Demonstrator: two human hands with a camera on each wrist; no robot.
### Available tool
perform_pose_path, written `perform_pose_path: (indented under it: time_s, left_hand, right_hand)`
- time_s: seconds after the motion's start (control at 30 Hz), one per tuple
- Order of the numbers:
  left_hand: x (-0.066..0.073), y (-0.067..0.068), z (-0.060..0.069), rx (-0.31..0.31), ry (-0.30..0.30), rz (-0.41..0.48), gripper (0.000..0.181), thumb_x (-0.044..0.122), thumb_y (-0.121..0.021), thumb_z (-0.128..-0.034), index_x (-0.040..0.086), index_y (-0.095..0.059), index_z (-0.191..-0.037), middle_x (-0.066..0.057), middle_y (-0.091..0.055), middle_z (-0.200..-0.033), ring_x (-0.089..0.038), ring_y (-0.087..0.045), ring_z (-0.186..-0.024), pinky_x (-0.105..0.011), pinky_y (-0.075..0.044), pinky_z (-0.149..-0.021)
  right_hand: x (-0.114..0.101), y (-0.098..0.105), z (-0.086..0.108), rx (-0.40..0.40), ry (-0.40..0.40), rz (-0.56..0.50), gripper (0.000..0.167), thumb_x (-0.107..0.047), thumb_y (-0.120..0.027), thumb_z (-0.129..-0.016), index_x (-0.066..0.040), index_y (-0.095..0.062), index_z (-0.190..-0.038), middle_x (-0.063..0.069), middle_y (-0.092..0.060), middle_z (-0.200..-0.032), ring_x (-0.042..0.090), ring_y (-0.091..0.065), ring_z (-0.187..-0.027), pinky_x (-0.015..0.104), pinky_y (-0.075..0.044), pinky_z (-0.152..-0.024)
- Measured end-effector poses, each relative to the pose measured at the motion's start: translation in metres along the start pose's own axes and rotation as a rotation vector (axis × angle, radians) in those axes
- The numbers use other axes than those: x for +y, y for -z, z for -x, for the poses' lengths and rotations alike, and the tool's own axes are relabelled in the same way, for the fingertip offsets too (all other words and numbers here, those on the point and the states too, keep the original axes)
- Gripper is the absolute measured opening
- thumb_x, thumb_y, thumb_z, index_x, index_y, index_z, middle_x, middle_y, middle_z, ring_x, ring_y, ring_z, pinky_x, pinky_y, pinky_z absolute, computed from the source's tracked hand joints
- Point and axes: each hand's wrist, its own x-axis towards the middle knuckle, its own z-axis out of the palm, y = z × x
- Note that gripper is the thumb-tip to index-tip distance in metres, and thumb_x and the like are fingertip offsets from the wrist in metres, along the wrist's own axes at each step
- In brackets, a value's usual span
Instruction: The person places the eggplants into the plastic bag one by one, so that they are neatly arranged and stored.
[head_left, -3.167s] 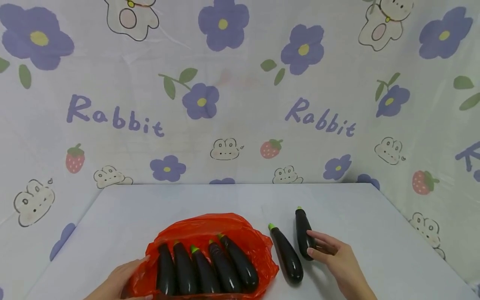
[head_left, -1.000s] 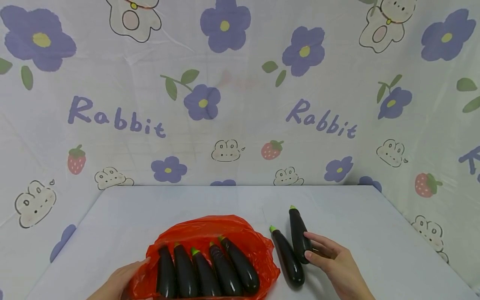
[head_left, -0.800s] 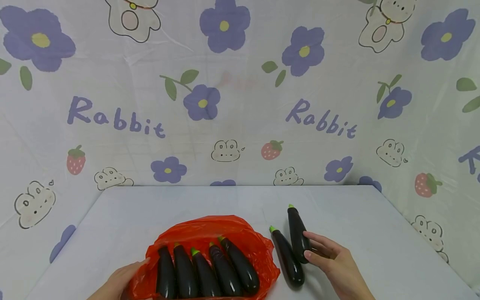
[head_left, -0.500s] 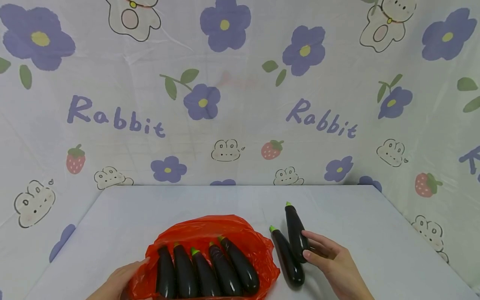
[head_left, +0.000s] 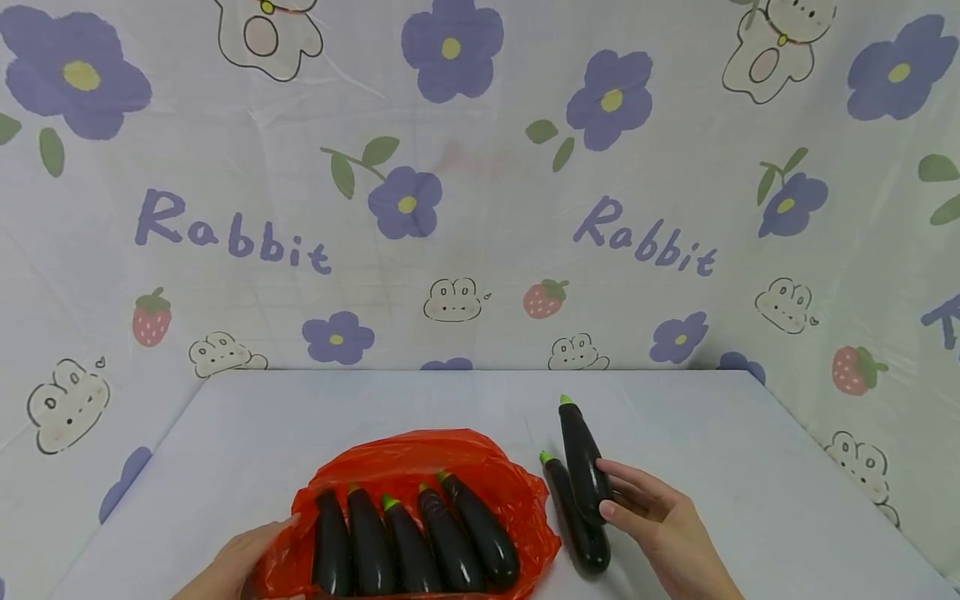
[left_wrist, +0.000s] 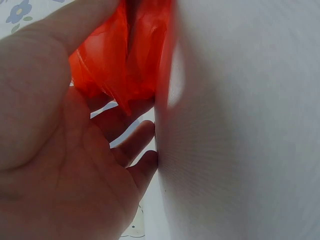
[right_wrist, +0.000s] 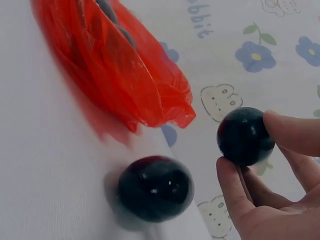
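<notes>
My right hand (head_left: pixel 660 525) holds an eggplant (head_left: pixel 581 458) near its thick end, between thumb and fingertips. The right wrist view shows this eggplant (right_wrist: pixel 246 136) end-on and raised off the table. A second eggplant (head_left: pixel 577 521) lies on the table just below and left of it, partly covered in the head view. My left hand (head_left: pixel 236 558) grips the left side of a red plastic bag (head_left: pixel 420 446), its film (left_wrist: pixel 142 55) between thumb and fingers. Inside the bag's open mouth several eggplants (head_left: pixel 408 546) lie side by side, green stem ends pointing away.
A white table (head_left: pixel 465 400) carries everything. Behind and beside it hangs a pale cloth (head_left: pixel 480 233) printed with purple flowers, rabbits, strawberries and the word Rabbit. The bag's right rim stands close to the loose eggplant on the table.
My right hand has shifted the held eggplant left and slightly up, from right of the lying eggplant to partly over it. The left hand and the bag have stayed almost still.
</notes>
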Motion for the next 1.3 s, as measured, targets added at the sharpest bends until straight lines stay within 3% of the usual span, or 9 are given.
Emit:
perform_pose_path:
  time_s: [0.2,0.33,0.5,0.67,0.9,1.03,1.3]
  left_hand:
    - [-0.001,0.0,0.001,0.006,0.022,-0.005,0.093,0.029,-0.083,-0.0795,0.007,-0.029,-0.152,-0.024,-0.028,-0.147,-0.052,-0.027,-0.127,-0.036,-0.057,-0.08]
    - [0.0,0.001,-0.002,-0.008,0.005,-0.009,0.088,0.029,-0.079,-0.0834,0.008,-0.029,-0.152,-0.024,-0.027,-0.147,-0.051,-0.026,-0.127,-0.036,-0.056,-0.082]
    - [0.002,0.002,-0.005,-0.026,-0.018,0.003,0.083,0.026,-0.076,-0.0865,0.007,-0.029,-0.152,-0.025,-0.028,-0.146,-0.05,-0.027,-0.125,-0.036,-0.056,-0.083]
    - [0.004,0.001,-0.005,-0.069,-0.062,0.061,0.077,0.022,-0.072,-0.0898,0.009,-0.029,-0.152,-0.023,-0.034,-0.142,-0.047,-0.037,-0.123,-0.035,-0.055,-0.085]
    - [0.003,0.0,-0.004,-0.083,-0.094,0.085,0.075,0.019,-0.071,-0.0905,0.008,-0.03,-0.152,-0.023,-0.035,-0.139,-0.045,-0.039,-0.121,-0.036,-0.055,-0.084]
    - [0.003,0.0,-0.005,-0.09,-0.112,0.093,0.073,0.018,-0.07,-0.091,0.008,-0.03,-0.151,-0.023,-0.037,-0.138,-0.045,-0.042,-0.12,-0.036,-0.055,-0.084]
    - [0.005,-0.001,-0.004,-0.077,-0.072,0.096,0.074,0.02,-0.072,-0.0898,0.009,-0.031,-0.151,-0.023,-0.034,-0.14,-0.045,-0.038,-0.122,-0.037,-0.055,-0.084]
  right_hand:
    - [-0.006,-0.011,0.006,-0.052,0.002,-0.027,0.052,-0.013,-0.076,-0.087,-0.015,-0.06,-0.137,0.014,-0.051,-0.138,0.03,-0.053,-0.119,0.044,-0.047,-0.098]
    - [-0.008,-0.018,0.011,-0.101,-0.013,-0.04,0.053,-0.014,-0.075,-0.088,-0.012,-0.058,-0.138,0.016,-0.049,-0.14,0.032,-0.054,-0.118,0.047,-0.047,-0.097]
    - [-0.014,-0.021,0.018,-0.263,-0.017,-0.033,0.056,-0.015,-0.073,-0.09,-0.007,-0.053,-0.141,0.019,-0.045,-0.144,0.032,-0.054,-0.119,0.045,-0.048,-0.096]
    - [-0.021,-0.025,0.026,-0.427,-0.005,-0.024,0.05,-0.015,-0.071,-0.092,-0.009,-0.056,-0.14,0.02,-0.052,-0.137,0.032,-0.056,-0.117,0.043,-0.049,-0.095]
    - [-0.029,-0.047,0.034,-0.614,-0.002,-0.071,0.042,-0.012,-0.064,-0.096,-0.011,-0.059,-0.138,0.02,-0.058,-0.131,0.036,-0.06,-0.113,0.045,-0.049,-0.093]
    - [-0.03,-0.063,0.036,-0.649,-0.028,-0.042,0.043,-0.014,-0.067,-0.094,-0.009,-0.06,-0.135,0.019,-0.061,-0.126,0.034,-0.063,-0.106,0.042,-0.051,-0.091]
    - [-0.027,-0.1,0.036,-0.666,-0.072,0.028,0.042,-0.015,-0.073,-0.089,-0.01,-0.064,-0.13,0.012,-0.065,-0.121,0.029,-0.066,-0.098,0.041,-0.055,-0.085]
